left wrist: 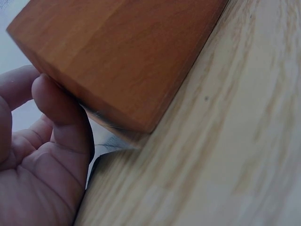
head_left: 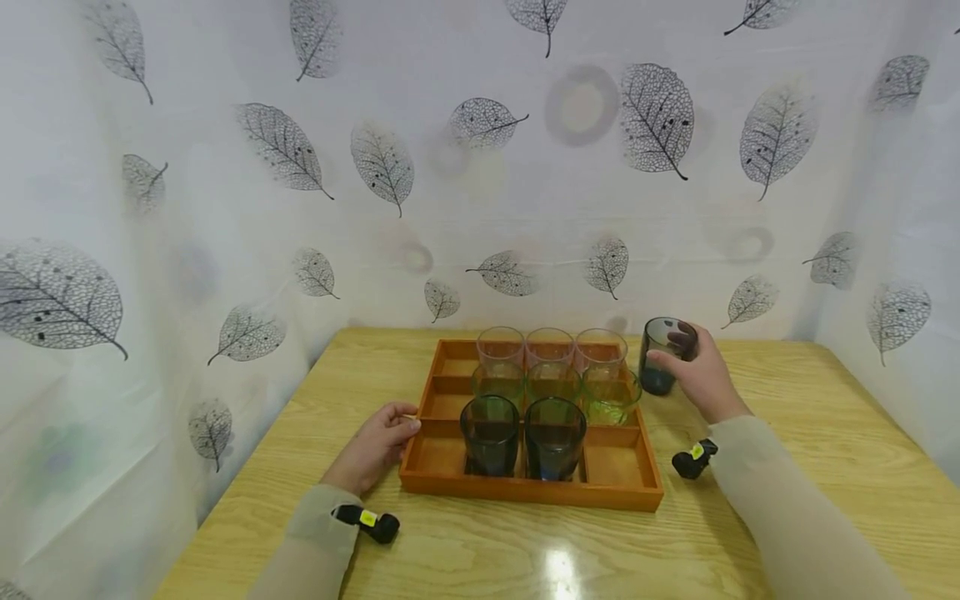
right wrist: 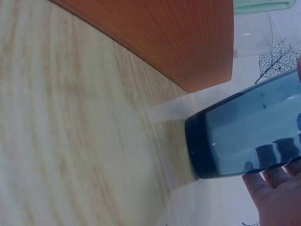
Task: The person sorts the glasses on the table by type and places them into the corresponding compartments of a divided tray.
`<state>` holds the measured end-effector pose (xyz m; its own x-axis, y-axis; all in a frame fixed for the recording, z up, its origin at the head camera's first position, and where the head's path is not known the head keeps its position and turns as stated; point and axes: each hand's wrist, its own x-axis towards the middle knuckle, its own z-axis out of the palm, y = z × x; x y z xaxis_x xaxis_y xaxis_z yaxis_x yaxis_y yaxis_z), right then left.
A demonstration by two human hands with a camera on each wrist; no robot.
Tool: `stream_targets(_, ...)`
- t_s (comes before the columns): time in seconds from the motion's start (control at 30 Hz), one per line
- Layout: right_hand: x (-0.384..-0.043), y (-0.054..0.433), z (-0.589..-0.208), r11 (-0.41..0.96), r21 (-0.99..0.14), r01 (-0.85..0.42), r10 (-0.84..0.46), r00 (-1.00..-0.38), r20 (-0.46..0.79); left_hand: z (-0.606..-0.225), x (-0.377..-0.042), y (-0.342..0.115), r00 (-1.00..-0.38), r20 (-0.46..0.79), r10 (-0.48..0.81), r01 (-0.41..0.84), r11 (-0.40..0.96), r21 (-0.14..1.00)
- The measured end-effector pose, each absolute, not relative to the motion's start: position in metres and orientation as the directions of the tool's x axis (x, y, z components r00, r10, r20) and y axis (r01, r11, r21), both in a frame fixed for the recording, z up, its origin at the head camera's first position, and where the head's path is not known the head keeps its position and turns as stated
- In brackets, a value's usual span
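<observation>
My right hand [head_left: 703, 375] grips a dark blue-grey glass [head_left: 657, 367], thumb on the near side and fingers round the far side. The glass is upright, just right of the wooden tray [head_left: 525, 493], with its base close over the table. Seen from the right wrist, the fingers [right wrist: 277, 181] wrap the tinted glass [right wrist: 254, 127]. At the tray's left wall, my left hand [head_left: 375, 446] touches the outer side with thumb and fingertips. Two dark glasses [head_left: 491, 437] stand in the tray's front row, green glasses [head_left: 611, 396] in the middle row and clear glasses [head_left: 501, 346] behind.
The tray has several compartments divided by thin wooden walls and lies on a light wood-grain table [head_left: 450, 550]. A white leaf-print curtain [head_left: 465, 200] encloses the back and sides. Each wrist carries a small black camera [head_left: 693, 458] on a strap.
</observation>
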<state>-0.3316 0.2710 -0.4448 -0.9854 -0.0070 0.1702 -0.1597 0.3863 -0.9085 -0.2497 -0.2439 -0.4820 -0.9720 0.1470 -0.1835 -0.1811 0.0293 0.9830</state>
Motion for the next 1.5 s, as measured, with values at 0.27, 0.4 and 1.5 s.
stream_targets(0.27,-0.321,0.276,-0.445,0.416,-0.893,-0.174,-0.043,-0.984,0.172,-0.48,-0.25,-0.243,-0.973,-0.184,0.142,-0.181,0.034,0.983)
stream_targets(0.4,-0.314,0.278,-0.445,0.436,-0.88,-0.188,-0.069,-0.982,0.175,-0.481,-0.25,-0.243,-0.972,-0.183,0.145,-0.18,0.032,0.983)
stream_targets(1.5,-0.238,0.273,-0.393,0.328,-0.862,-0.387,-0.264,-0.913,0.309,-0.48,-0.249,-0.243,-0.974,-0.179,0.136,-0.177,0.033,0.984)
